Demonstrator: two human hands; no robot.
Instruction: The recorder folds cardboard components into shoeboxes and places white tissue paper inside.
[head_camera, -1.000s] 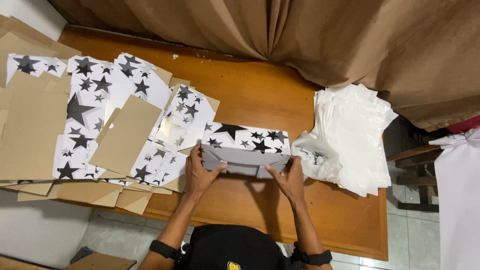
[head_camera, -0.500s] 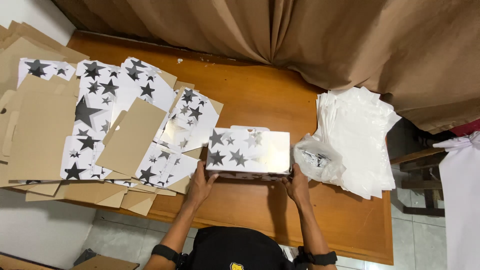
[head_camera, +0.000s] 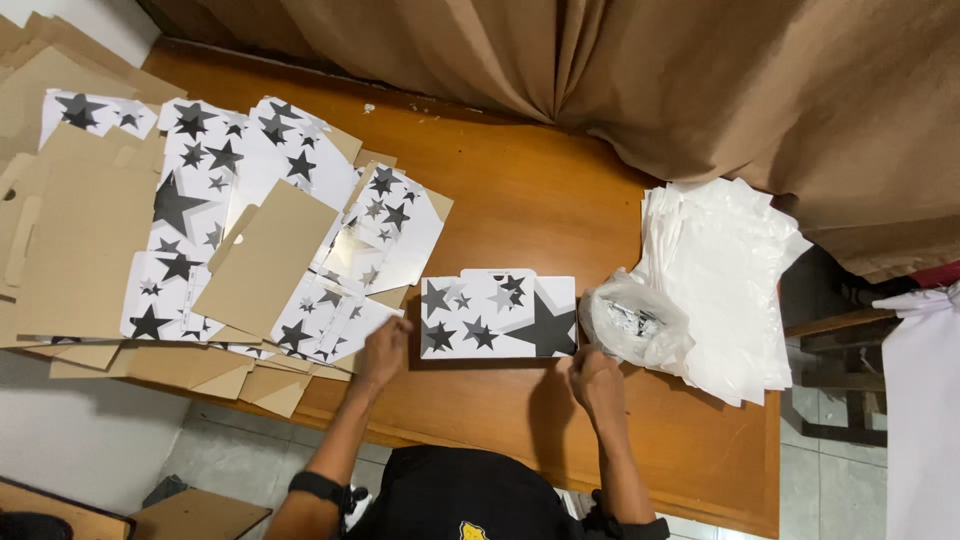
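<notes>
box: a folded star-printed cardboard box (head_camera: 498, 316) is seen sitting on the wooden table (head_camera: 520, 200), right in front of the person, between the heap of flat blanks and the plastic bags.

handling: probably light and fairly stiff, but hollow, so the walls would likely buckle if squeezed. The glossy print looks a bit slippery. Best taken by the two short ends or the lower corners, not the middle.

left hand: the left hand (head_camera: 383, 352) is held just off the box's lower left corner, over the edge of the flat star-printed blanks (head_camera: 240, 230). Fingers are loosely curled and blurred; nothing seems to be gripped.

right hand: the right hand (head_camera: 597, 384) is rested on the table just below the box's right corner, fingers bent, apparently empty. Contact with the box can't be told.

nearby: a crumpled clear bag (head_camera: 632, 322) is seen beside a stack of white plastic bags (head_camera: 725, 280).
</notes>
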